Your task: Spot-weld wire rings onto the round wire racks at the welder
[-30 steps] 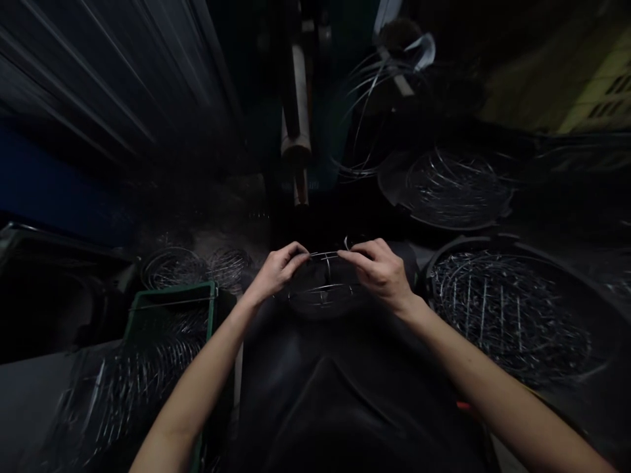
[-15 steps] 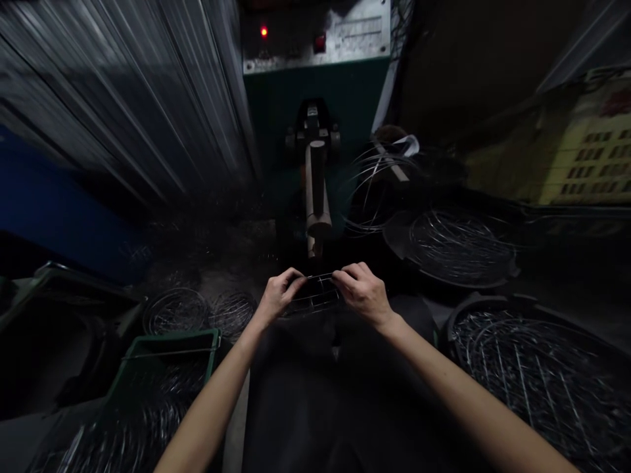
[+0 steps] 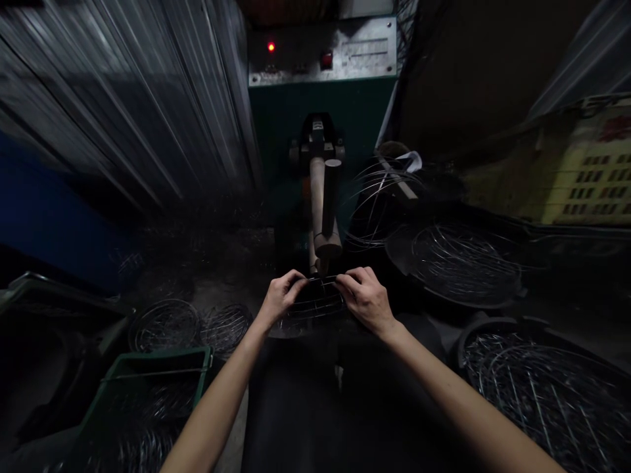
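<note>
A thin wire frame (image 3: 315, 306) with curved and crossing wires is stretched between my two hands. My left hand (image 3: 282, 299) pinches its far wire at the left end between thumb and fingers. At the right end, my right hand (image 3: 365, 299) pinches the same wire. Between my fingertips, that wire lies at the lower tip of the machine's electrode arm (image 3: 320, 263), which looks like a spot welder's; whether they touch I cannot tell. The frame's near part hangs over my dark apron and is dim.
Ahead stands the green machine (image 3: 276, 118) with a lit red lamp (image 3: 271, 47). A green crate (image 3: 142, 360) of wire pieces is at the left, near wire rings (image 3: 165, 325). Dark basins (image 3: 456, 299) of wire and a yellow crate (image 3: 562, 190) occupy the right.
The view has tilted up slightly, so the surroundings sit lower. The wire frame is now nearer the electrode tip, and the upper arm appears shifted right. Both hands keep their grip.
</note>
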`<state>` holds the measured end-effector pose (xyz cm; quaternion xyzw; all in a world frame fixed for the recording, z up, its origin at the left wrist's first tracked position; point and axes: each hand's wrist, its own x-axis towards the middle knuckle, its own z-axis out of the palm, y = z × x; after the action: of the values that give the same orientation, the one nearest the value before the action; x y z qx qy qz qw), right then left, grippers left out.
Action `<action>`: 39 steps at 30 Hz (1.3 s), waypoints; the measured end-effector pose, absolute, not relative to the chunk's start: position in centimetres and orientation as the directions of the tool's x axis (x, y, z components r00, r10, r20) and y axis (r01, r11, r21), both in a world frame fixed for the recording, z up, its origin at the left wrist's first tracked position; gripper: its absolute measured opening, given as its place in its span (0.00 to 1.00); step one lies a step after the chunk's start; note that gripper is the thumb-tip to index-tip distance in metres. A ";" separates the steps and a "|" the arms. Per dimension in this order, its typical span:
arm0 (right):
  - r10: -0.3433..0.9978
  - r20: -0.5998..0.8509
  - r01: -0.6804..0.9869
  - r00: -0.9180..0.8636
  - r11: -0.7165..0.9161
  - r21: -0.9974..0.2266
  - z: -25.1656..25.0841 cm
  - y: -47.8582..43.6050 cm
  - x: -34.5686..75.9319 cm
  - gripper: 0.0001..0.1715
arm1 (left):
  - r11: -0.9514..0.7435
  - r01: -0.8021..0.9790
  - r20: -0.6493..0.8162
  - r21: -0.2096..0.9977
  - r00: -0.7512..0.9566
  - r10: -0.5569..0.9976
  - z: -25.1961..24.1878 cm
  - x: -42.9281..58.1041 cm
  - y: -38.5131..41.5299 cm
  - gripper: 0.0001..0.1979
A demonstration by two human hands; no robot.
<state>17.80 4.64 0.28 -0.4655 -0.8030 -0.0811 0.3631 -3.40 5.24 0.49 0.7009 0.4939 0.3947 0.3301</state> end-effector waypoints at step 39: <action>0.719 0.635 0.810 -0.281 0.533 -0.246 0.1 6.2 17.9 0.11 | -0.308 0.409 0.266 0.859 0.158 0.951 0.0 -2.8 6.8 0.12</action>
<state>17.89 6.24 0.06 -0.4791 -0.7978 -0.0625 0.3606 -2.77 6.84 -0.01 0.6900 0.4926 0.4220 0.3212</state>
